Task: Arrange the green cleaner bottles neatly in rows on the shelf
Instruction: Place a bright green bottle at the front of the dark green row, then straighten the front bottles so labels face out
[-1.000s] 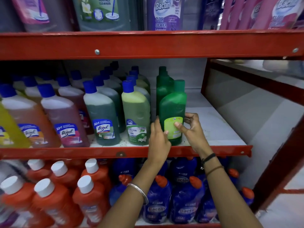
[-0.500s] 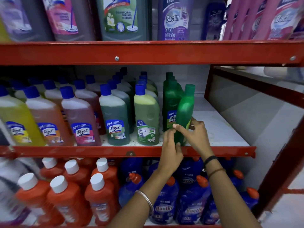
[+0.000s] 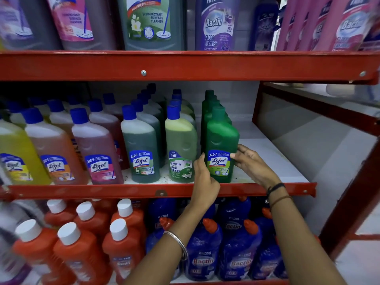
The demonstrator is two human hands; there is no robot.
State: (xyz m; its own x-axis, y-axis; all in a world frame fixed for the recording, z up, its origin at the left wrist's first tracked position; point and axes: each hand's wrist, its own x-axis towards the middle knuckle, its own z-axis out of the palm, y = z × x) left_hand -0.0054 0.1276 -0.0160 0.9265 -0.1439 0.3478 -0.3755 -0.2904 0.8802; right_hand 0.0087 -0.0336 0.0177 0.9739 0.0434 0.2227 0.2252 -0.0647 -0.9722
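Note:
A solid green cleaner bottle [image 3: 221, 140] with a green cap stands upright at the front of the middle shelf [image 3: 273, 155], its Lizol label facing me. More green bottles [image 3: 208, 103] line up behind it in one row. My left hand [image 3: 203, 182] touches the bottle's lower left side. My right hand [image 3: 251, 164] holds its right side, thumb on the label's edge. Both hands grip the bottle between them.
Left of the green row stand rows of blue-capped bottles [image 3: 181, 145] in pale green, dark green, pink, orange and yellow. White shelf surface lies bare to the right, up to the red upright [image 3: 258, 103]. Red and blue bottles [image 3: 205, 251] fill the shelf below.
The front green bottle has turned from edge-on and tilted to upright with its label facing forward. Both hands stayed on its sides. The view has shifted slightly.

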